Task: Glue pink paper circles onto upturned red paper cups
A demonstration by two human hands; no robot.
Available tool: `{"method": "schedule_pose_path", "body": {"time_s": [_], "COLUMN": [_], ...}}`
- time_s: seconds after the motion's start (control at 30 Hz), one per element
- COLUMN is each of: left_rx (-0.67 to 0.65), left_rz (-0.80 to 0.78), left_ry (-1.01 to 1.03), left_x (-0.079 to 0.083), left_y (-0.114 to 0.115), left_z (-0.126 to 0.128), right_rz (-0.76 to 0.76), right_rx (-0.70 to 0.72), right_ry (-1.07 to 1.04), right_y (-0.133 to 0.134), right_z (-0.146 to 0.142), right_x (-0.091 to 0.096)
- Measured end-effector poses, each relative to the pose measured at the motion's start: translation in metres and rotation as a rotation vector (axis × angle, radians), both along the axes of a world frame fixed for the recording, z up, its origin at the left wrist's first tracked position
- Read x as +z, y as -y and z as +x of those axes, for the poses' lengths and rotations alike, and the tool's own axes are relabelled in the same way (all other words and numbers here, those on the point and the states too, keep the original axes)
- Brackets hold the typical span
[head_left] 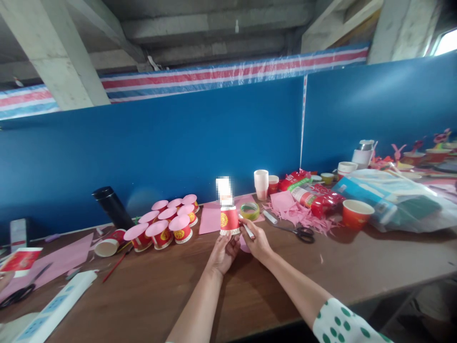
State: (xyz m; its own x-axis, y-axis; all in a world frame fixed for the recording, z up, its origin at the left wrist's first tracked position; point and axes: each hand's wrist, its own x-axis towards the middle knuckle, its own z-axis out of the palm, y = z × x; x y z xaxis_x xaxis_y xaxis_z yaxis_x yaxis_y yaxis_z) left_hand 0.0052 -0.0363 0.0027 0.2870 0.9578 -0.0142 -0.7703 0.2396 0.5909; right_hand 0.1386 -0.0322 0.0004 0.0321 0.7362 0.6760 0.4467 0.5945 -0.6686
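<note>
A red paper cup [229, 220] with a gold emblem is upside down at the middle of the table, its wide rim downward. My left hand [223, 252] is closed around the lower part of this cup. In my right hand [257, 243], just beside the cup, the fingers pinch a white pen-shaped tube [247, 228]. Part of a pink paper disc [245, 245] shows under my right hand. Several similar upturned red cups topped with pink discs [162, 226] stand together on the left. A pixelated patch hides what is directly above the held cup.
Pink paper [210, 219], a tape roll [249, 211], a white tube [270, 217] and black-handled scissors [304, 234] lie near my hands. Stacked white cups [261, 183] stand behind. A black bottle [112, 208] and power strip [57, 305] are left; another person's hand [5, 280] shows at the edge.
</note>
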Motion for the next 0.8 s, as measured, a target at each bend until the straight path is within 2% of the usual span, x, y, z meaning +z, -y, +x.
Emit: {"method": "schedule_pose_path", "body": {"time_s": [0.27, 0.5, 0.8], "left_rx": [0.016, 0.16, 0.146], "left_rz": [-0.011, -0.108, -0.134], "left_ry": [0.008, 0.06, 0.115], "left_x": [0.0017, 0.0017, 0.0008], "left_y": [-0.0004, -0.0059, -0.0083], "left_z": [-0.0004, -0.0026, -0.0048], "right_rz": [0.008, 0.027, 0.011], "right_rx": [-0.018, -0.071, -0.034], "right_ry": [0.014, 0.024, 0.049], "right_y": [0.0004, 0.0012, -0.0024], "right_z": [-0.0005, -0.0017, -0.001], "right_x": [0.001, 0.0028, -0.0031]}}
